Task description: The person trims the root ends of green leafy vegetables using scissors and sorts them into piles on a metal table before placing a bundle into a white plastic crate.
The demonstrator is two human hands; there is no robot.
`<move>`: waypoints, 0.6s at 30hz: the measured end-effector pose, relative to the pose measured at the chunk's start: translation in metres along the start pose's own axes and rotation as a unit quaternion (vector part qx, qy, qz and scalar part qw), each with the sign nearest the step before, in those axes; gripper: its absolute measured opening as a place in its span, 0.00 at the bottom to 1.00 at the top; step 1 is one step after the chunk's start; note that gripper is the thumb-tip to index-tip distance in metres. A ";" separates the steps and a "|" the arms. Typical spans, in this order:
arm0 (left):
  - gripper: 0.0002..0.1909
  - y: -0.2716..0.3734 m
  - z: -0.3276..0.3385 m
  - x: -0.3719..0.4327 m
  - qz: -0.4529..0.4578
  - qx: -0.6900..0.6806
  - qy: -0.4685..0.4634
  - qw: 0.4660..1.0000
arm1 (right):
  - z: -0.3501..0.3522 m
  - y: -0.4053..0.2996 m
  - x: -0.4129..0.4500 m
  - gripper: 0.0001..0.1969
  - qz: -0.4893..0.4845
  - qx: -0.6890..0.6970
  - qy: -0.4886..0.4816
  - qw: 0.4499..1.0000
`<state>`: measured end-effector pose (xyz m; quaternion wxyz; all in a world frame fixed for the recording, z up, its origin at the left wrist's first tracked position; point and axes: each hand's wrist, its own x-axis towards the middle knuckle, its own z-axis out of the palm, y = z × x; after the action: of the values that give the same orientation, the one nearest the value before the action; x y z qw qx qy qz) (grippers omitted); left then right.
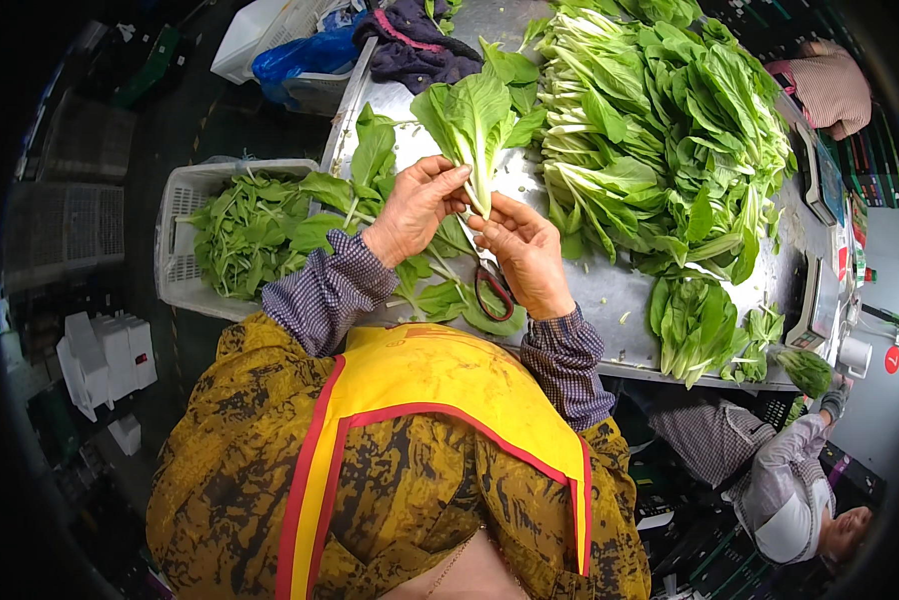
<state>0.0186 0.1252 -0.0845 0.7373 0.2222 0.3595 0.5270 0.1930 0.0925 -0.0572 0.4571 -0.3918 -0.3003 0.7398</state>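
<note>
Above the metal table, my left hand (pixel 424 196) pinches the pale stems of a leafy green head (pixel 479 120), its leaves pointing away from me. The thumb and fingers of my right hand (pixel 523 246) close on the root end of the same head. Just below and between my hands, a pair of scissors with dark red handles (pixel 494 294) lies over loose leaves (pixel 442 300); its blades are partly hidden. To the right is a large pile of similar leafy greens (pixel 644 135), many with their white stems toward the left.
A white plastic crate (pixel 166 259) of loose leaves stands by the table's left edge. Dark cloth (pixel 427 52) lies at the far left corner. A smaller bunch (pixel 693 330) and two scales (pixel 813 300) (pixel 821 176) are at right. A co-worker (pixel 787 495) holds greens at lower right.
</note>
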 end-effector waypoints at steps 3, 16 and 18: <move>0.07 0.000 0.005 -0.006 0.026 0.035 0.004 0.999 | 0.002 -0.004 -0.003 0.19 0.031 0.041 0.001 0.999; 0.09 0.001 0.025 -0.060 0.281 0.529 0.055 0.799 | 0.001 0.022 0.005 0.15 -0.107 -0.027 0.083 0.990; 0.09 -0.006 0.010 -0.057 0.395 0.494 -0.040 0.774 | 0.006 0.025 0.004 0.14 -0.112 -0.033 0.081 0.990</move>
<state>0.0187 0.0703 -0.0655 0.2667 0.6991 0.4213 0.5125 0.1755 0.0859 -0.0750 0.5468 -0.4295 -0.3286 0.6392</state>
